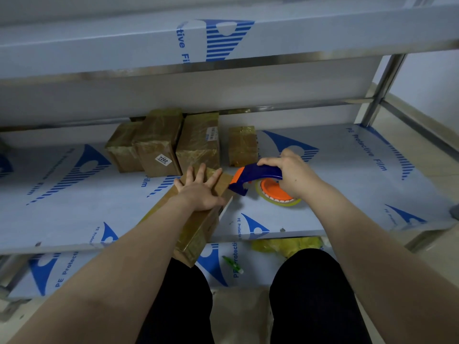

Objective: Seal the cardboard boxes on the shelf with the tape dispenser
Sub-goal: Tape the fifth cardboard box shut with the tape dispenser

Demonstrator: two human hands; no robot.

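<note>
Left hand [198, 191] lies flat on top of the long cardboard box [196, 234], fingers straight and spread, palm pressing down. Right hand [291, 173] is clamped round the blue handle of the tape dispenser [258, 173], at 3 o'clock from the left hand. The 2 hands are apart, with the dispenser's orange-and-blue nose between them. The nose sits just beside the box's far right corner; we cannot tell if it touches. The tape roll [275, 193] with its orange hub hangs under the handle, low over the shelf [347, 182].

The long box runs diagonally from 7 o'clock to 1 o'clock, and its near end overhangs the shelf's front edge. Its flaps are shut and the top looks glossy with tape, so we cannot see the contents.

At 12 o'clock from the left hand, 4 more boxes stand at the back of the shelf: the left box [121, 147], the labelled box [159, 142] with a "7202" sticker [163, 160], the tall box [198, 145] with a barcode label, and the small box [242, 145] set slightly apart at 1 o'clock. All 4 are closed and taped, contents hidden.

The shelf wears blue-printed protective film. On the lower shelf [218, 264], at 6 o'clock, lie a yellow bag [288, 244] and a small green item [233, 264].
</note>
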